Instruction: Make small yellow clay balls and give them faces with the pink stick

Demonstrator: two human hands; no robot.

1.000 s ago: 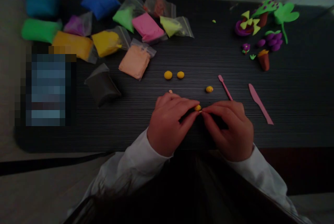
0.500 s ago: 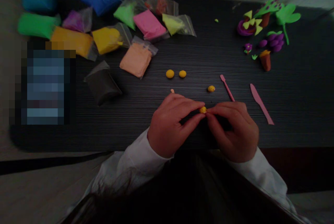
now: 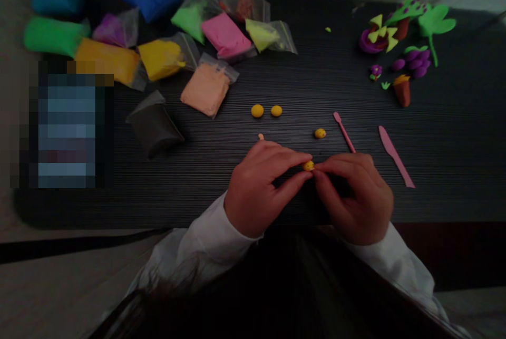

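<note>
Yellow speckled ball (image 3: 308,165) sits between the thumb and forefinger of the left hand (image 3: 259,191), just above the table (image 3: 221,170) or on it; which, I cannot tell. The right hand (image 3: 358,196) has its thumb and forefinger pinched together at the ball's right side, by a pale bit (image 3: 312,169); whether they grip that bit is too small to tell. Compared with a second ago, both hands have shifted slightly to the right, and the right fingertips have closed in against the ball. Since the last frame, hardly anything has changed.

Just beyond the fingertips lies a second speckled ball (image 3: 320,133). Beyond the left hand are two plain yellow balls (image 3: 257,110), and a peach scrap (image 3: 261,137) peeks out right at its knuckles. The right hand's knuckles meet the near end of a thin pink tool (image 3: 344,132) and may hide part of it; a pink knife (image 3: 395,157) lies to that hand's right. Farther out past the left hand are bags of coloured clay (image 3: 205,88), and past the right hand, small clay plants (image 3: 417,62). Nothing stands between the fingertips and the ball.
</note>
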